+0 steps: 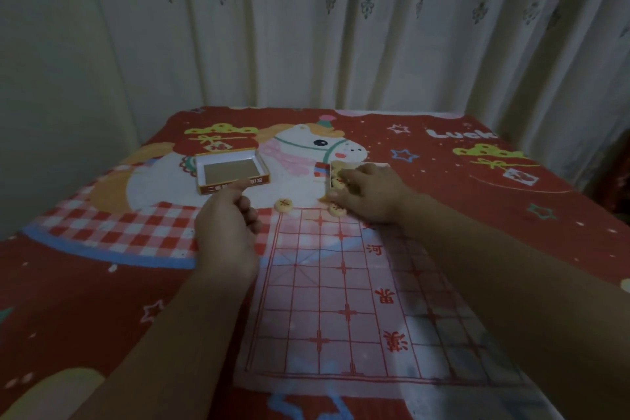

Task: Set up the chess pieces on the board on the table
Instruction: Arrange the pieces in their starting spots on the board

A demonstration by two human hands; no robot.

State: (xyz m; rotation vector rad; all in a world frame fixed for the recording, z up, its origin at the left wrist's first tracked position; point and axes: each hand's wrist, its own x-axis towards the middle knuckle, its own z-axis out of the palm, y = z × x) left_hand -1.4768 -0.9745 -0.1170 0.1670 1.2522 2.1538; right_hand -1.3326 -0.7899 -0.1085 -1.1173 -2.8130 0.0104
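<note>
A thin see-through Chinese chess board sheet with red grid lines lies on the table in front of me. One round tan piece lies just off its far left corner. A second piece sits at the far edge, under my right hand. That hand reaches into a small box of pieces with its fingers curled over them; which piece it grips is hidden. My left hand hovers left of the board, loosely curled with the forefinger out, holding nothing.
An open cardboard box lid lies behind my left hand. The table wears a red cartoon-horse cloth. White curtains hang close behind the table's far edge.
</note>
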